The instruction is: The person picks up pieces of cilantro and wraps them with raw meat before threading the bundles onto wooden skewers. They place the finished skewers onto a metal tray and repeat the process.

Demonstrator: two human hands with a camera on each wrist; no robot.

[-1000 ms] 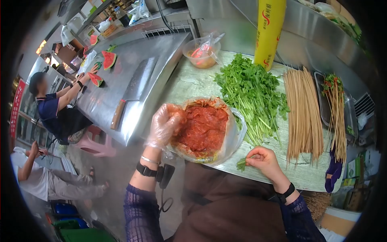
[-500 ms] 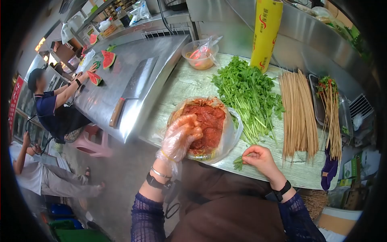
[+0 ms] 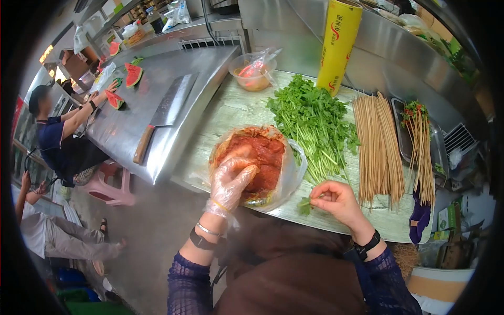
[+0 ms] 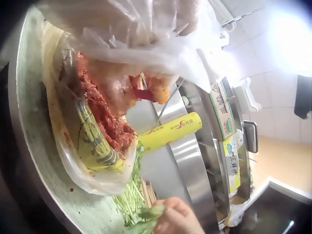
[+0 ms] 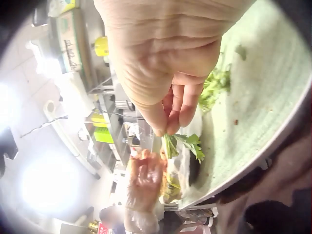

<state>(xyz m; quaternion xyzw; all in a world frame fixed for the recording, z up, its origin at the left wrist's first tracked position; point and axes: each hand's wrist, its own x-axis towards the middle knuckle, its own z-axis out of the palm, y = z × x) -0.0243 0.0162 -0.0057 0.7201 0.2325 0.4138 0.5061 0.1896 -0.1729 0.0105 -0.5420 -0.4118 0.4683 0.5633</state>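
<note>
My left hand (image 3: 234, 181), in a clear plastic glove, is over the bag-lined bowl (image 3: 297, 170), its curled fingers at the red marinated meat (image 3: 270, 157). Red shows between its fingertips in the left wrist view, but I cannot tell whether a piece is gripped. My bare right hand (image 3: 338, 202) pinches a small cilantro sprig (image 5: 183, 144) between thumb and fingers, low over the front of the table, right of the bowl. Behind the bowl a big heap of cilantro (image 3: 312, 128) lies with its stems toward me.
Right of the heap lie many wooden skewers (image 3: 379, 152), then a metal tray (image 3: 401, 123) with loaded skewers (image 3: 420, 152). A yellow cling-film box (image 3: 338, 47) and a plastic tub (image 3: 252, 73) stand behind. A cleaver (image 3: 176, 100) lies on the steel counter (image 3: 157, 73), where a person (image 3: 58, 131) handles watermelon.
My left hand has moved from the bowl's left edge in over the meat and down to it. The right hand keeps its pinch on the cilantro sprig, nearly in place.
</note>
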